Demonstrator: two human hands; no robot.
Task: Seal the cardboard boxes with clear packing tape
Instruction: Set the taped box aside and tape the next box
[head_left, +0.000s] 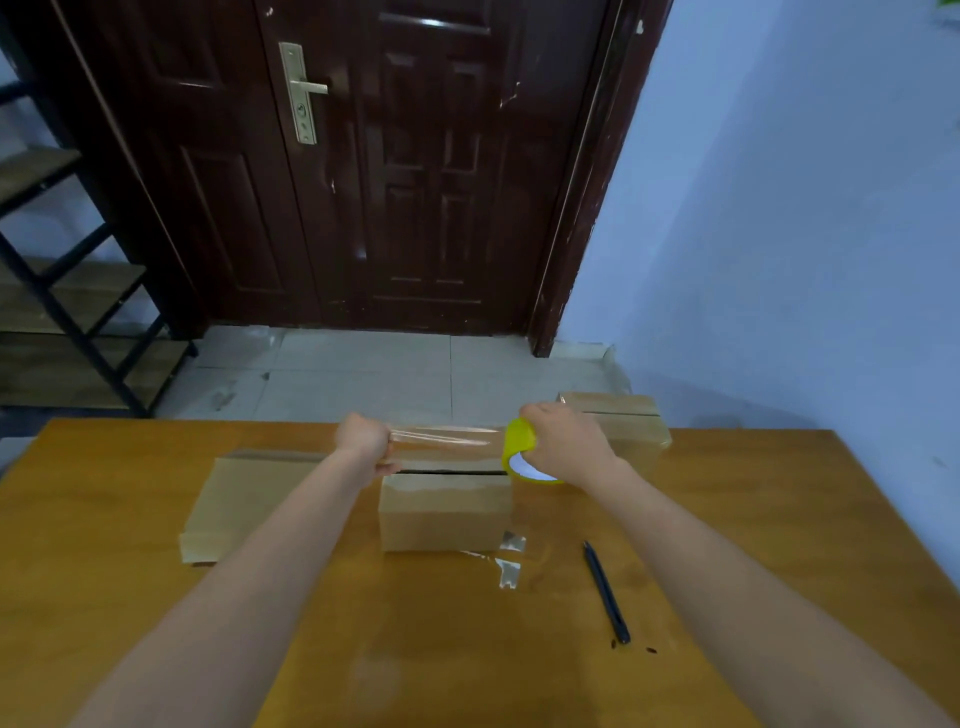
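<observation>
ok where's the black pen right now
In the head view, the black pen lies on the wooden table, right of the middle cardboard box, beside scrap tape.

Home rm, wood door (363, 171), tile floor (363, 374)

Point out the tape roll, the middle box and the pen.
tape roll (519, 441): head view, on its yellow outer band, beside the right hand.
middle box (445, 514): head view, on its front wall.
pen (607, 592): head view, on the middle of its dark barrel.
</observation>
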